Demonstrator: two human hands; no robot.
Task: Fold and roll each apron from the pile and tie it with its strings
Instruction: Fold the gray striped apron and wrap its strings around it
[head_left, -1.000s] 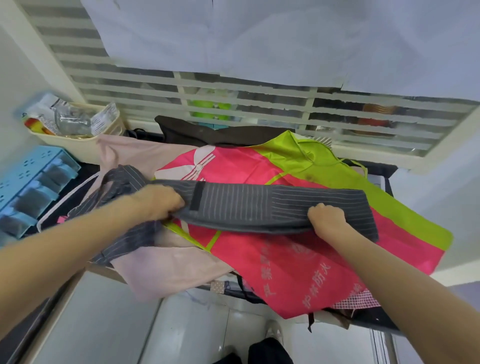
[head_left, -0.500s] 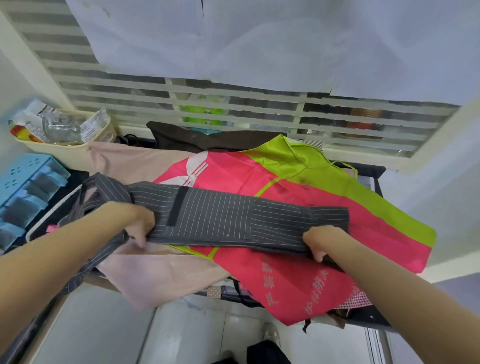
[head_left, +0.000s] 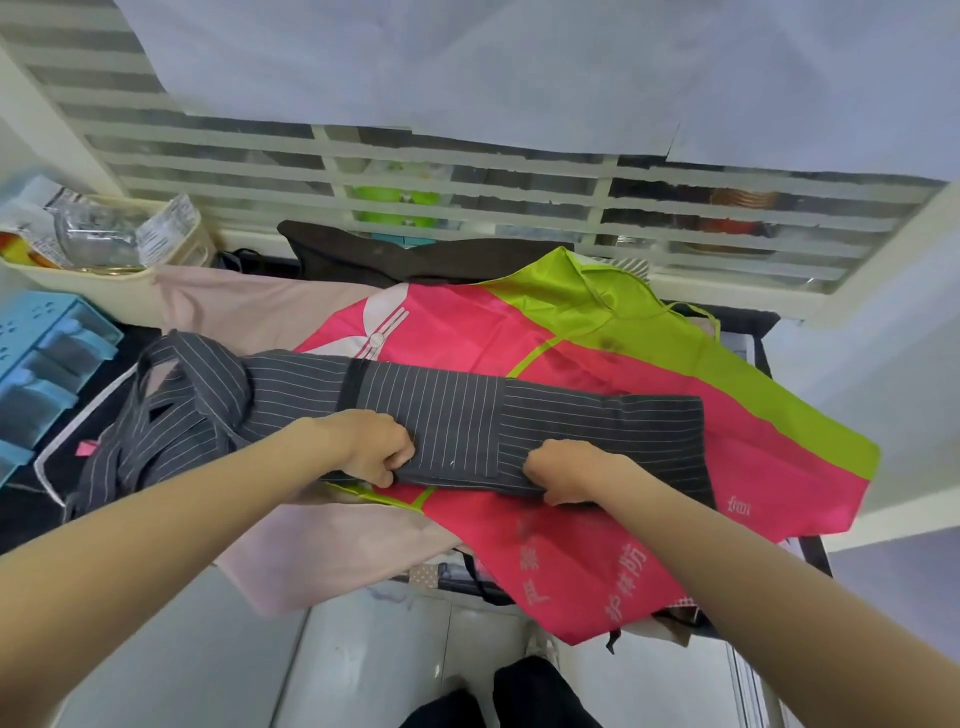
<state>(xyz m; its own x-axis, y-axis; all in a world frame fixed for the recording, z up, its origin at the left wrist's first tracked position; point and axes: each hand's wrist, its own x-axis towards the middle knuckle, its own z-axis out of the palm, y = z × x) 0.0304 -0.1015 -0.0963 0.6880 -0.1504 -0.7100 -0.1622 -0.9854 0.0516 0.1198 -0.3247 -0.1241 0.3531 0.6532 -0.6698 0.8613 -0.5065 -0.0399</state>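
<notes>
A grey striped apron (head_left: 467, 415) lies folded into a long band on top of a pink and green apron (head_left: 597, 353), which is spread over the pile on the counter (head_left: 810, 551). Both hands hold its near edge, close together. The left hand (head_left: 371, 444) has its fingers curled and pinches the cloth. The right hand (head_left: 563, 475) does the same just beside it. The grey apron's strings (head_left: 156, 415) lie bunched at its left end. A blue tray (head_left: 47, 353) sits at the far left.
</notes>
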